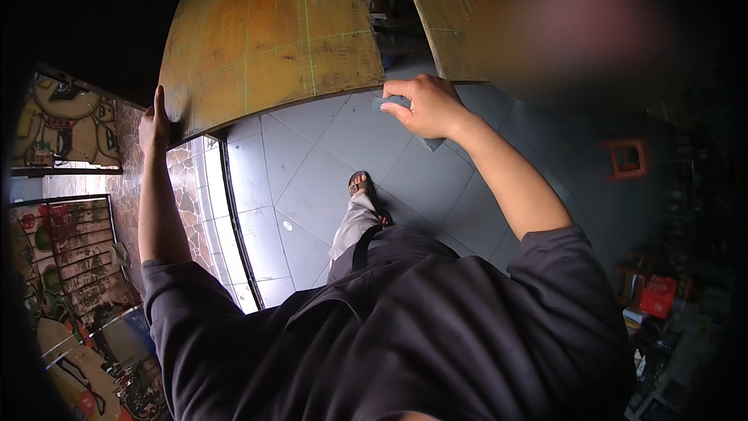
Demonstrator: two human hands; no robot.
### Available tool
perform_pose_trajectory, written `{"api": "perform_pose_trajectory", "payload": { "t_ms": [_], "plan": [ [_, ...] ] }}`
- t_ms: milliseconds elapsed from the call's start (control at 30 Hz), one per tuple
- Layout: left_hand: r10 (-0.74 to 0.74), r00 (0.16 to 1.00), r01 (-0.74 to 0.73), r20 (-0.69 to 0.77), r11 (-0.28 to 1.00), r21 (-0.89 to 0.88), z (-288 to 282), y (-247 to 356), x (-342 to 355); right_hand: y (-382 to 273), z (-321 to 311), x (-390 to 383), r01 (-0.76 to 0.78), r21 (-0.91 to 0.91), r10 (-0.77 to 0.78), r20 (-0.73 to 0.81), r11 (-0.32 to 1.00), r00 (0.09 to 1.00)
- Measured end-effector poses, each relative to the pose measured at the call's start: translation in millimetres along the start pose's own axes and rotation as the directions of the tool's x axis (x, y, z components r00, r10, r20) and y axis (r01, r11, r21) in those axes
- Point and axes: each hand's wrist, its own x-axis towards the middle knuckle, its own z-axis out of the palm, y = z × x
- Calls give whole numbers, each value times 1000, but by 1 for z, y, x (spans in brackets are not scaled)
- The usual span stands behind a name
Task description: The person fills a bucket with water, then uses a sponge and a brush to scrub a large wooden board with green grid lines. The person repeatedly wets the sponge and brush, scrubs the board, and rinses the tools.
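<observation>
A yellow-brown wooden board [265,39] with greenish chalk-like lines spans the top of the head view. At its near left corner, my left hand [155,123] grips the edge, with one digit stretched along it and the others partly hidden. My right hand [428,107] is closed around a folded dark grey sheet [432,143], which looks like sandpaper. It is by the board's near right corner; I cannot tell if the sheet touches the wood. Across a dark gap lies a second, similar board [448,12].
Grey floor tiles [312,179] stretch below the boards, and my sandalled foot [360,184] stands on them. An orange stool [626,157] is at the right. Assorted items with a red box [658,297] crowd the lower right. A doorway track [238,218] runs along the left.
</observation>
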Motion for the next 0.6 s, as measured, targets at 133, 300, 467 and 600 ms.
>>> {"api": "perform_pose_trajectory", "payload": {
  "t_ms": [133,300,467,600],
  "plan": [
    [144,919,-78,-366,979,190,-7,16,-21,23,-2,-18,175,777,73,-273,605,959],
    [516,463,-642,-721,756,128,-6,62,-81,13,-33,-54,160,987,167,-160,14,973],
    [749,653,-327,-107,152,-933,26,161,-240,0,-32,-72,200,964,4,-202,-176,979],
    [880,384,148,279,240,-959,36,202,-315,-12,-23,-82,156,959,0,-160,-235,987]
  ]
}}
